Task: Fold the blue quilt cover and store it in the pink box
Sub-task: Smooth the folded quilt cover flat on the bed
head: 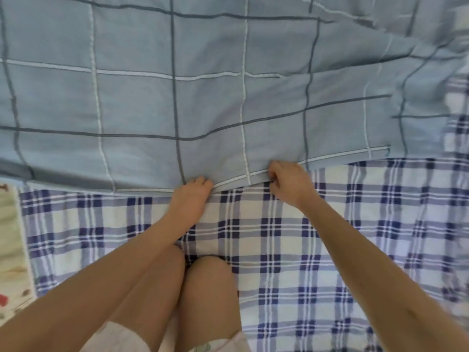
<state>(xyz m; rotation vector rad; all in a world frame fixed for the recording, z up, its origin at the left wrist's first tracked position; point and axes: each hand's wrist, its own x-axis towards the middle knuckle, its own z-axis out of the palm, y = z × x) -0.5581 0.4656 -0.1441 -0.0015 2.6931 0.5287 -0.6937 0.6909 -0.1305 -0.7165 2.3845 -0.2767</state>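
Note:
The blue quilt cover (208, 97), grey-blue with dark and white grid lines, lies spread across the upper half of the view. Its near edge runs just in front of my knees. My left hand (191, 196) grips that near edge with curled fingers. A short way to the right, my right hand (288, 182) pinches the same edge, fingers curled under the cloth. The cover's right side is rumpled and slightly raised. No pink box is in view.
A blue-and-white plaid sheet (330, 237) covers the surface under the cover and around my bare knees (203, 288). A cream patterned cloth (10, 250) lies along the left edge.

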